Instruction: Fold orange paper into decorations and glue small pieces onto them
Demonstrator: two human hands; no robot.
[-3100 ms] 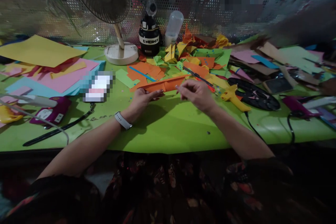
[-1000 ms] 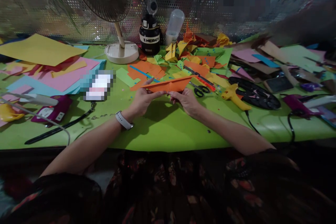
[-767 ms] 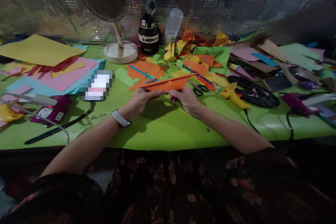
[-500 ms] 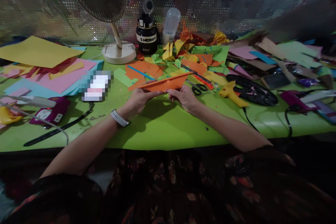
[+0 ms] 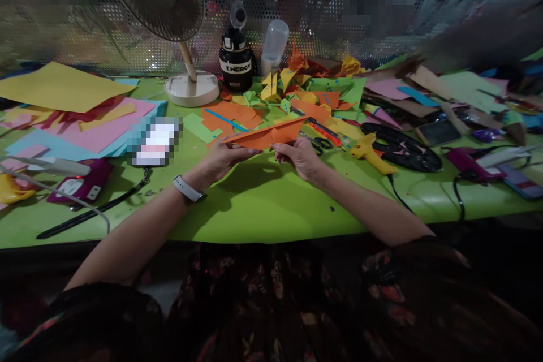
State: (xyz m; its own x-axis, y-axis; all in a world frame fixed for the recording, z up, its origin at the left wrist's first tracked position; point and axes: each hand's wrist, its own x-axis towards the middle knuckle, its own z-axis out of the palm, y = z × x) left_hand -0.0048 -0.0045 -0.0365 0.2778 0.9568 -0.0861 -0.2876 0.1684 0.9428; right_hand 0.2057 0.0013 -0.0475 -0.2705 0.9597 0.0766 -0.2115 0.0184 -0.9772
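A folded piece of orange paper [image 5: 271,134], long and pointed at both ends, is held above the green table [image 5: 263,215]. My left hand [image 5: 223,161] grips its left part, thumb along the lower edge and the other fingers behind it. My right hand [image 5: 300,157] pinches the lower edge right of the middle between thumb and fingers. Black-handled scissors [image 5: 324,145] lie just beyond my right hand. Orange sheets [image 5: 231,116] with a blue strip lie behind the held paper.
A fan [image 5: 190,87], a black bottle [image 5: 236,65] and a clear bottle [image 5: 275,45] stand at the back. Coloured sheets and a phone [image 5: 156,142] lie left. To the right are a yellow glue gun [image 5: 373,153], a black tray [image 5: 407,150] and a purple power strip [image 5: 470,164].
My left thumb has drawn back slightly to the left along the lower edge. Both hands still hold the orange paper, and the view has shifted a little.
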